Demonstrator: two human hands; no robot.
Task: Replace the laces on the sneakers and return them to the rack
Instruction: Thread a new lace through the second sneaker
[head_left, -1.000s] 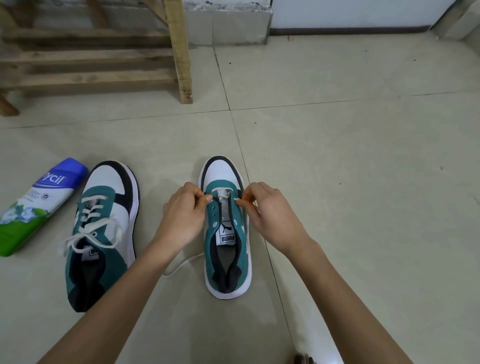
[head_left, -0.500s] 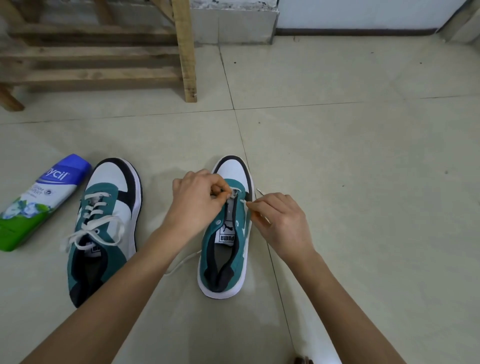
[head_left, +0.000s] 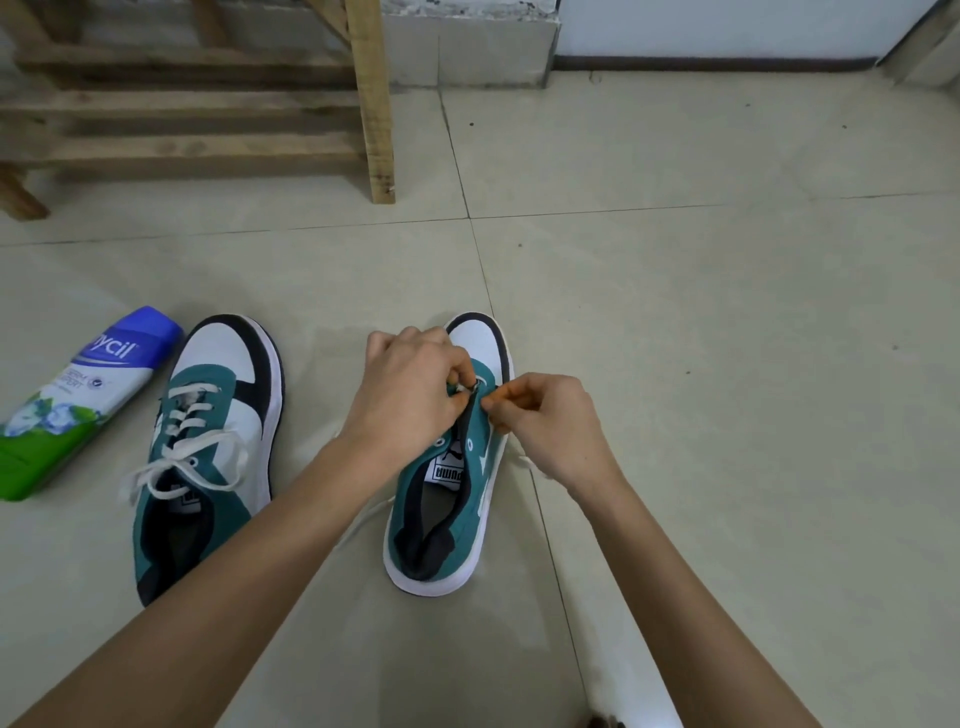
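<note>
Half a sec on: my left hand (head_left: 410, 395) has slid further over the unlaced sneaker (head_left: 447, 499), now rolled rightward. It pinches the front eyelet flap; my right hand (head_left: 550, 426), touching it, pinches the lace (head_left: 363, 519) (tip hidden). Laced sneaker (head_left: 208, 447) well left. Tile floor (head_left: 727, 364), wooden rack (head_left: 197, 104) at rear.

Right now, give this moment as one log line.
step: threading lace | left hand: holds sneaker at toe-end eyelets | right hand: pinches lace

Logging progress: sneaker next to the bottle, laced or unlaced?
Laced. A white lace runs in rungs across the eyelets of the sneaker, ends loose. Knotted or not: cannot tell.
</note>
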